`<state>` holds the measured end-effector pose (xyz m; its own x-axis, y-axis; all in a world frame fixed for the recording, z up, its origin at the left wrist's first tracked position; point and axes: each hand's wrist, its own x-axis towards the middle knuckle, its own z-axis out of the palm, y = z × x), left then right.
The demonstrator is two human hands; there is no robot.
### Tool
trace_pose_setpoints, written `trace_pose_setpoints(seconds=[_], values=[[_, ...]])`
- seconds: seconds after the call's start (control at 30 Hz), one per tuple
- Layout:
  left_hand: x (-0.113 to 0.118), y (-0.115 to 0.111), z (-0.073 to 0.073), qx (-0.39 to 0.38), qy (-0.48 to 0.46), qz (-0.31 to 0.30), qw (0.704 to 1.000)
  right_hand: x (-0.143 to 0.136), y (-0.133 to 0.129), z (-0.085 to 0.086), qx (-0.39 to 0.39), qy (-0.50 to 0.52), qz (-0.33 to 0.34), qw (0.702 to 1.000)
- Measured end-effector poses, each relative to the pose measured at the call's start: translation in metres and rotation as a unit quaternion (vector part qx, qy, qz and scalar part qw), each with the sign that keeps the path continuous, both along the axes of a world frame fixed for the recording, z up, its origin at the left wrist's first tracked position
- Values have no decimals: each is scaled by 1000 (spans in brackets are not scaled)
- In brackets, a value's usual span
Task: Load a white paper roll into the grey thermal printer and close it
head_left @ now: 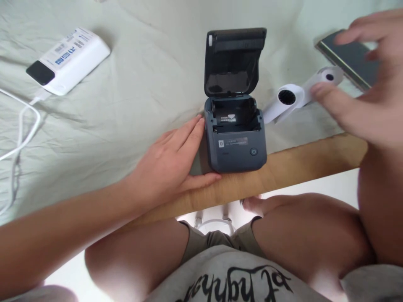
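Observation:
A dark blue-grey label printer (236, 151) stands at the table's front edge with its lid (234, 63) raised. Its paper bay holds no roll, and a small label shows inside. My left hand (168, 157) lies against the printer's left side, fingers stretched out, the thumb along its lower front corner. To the right of the printer are two white paper rolls (291, 102), joined or touching. My right hand (368, 84), somewhat blurred, hovers over the farther roll and a dark phone-like slab (349, 58). Its fingers are apart; the thumb overlaps the roll's edge, and contact is unclear.
A white power bank (71, 61) with a dark display end lies at the far left, a white cable (31, 113) plugged into it. Wrinkled pale green cloth (141, 84) covers the table up to its wooden front edge (299, 165). My legs are below that edge.

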<state>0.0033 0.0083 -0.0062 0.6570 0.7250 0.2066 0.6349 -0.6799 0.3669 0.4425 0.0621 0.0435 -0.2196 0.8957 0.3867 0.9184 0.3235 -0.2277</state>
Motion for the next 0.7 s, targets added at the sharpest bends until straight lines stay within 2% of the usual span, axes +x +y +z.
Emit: trace_pose_setpoints(seconds=[0.1, 0.23, 0.33, 0.53, 0.7], values=[[-1, 0, -1, 19, 16, -1, 1000, 19, 19, -22, -57, -25, 11, 998], [0, 0, 0, 2, 15, 7, 1000, 26, 25, -40, -51, -18, -108, 993], [1, 0, 0, -8, 18, 10, 1000, 25, 21, -41, -29, -7, -148, 989], [3, 0, 2, -23, 16, 20, 999, 19, 14, -35, -57, -21, -60, 996], [3, 1, 2, -27, 14, 16, 999, 17, 2, -24, -44, -29, -51, 997]])
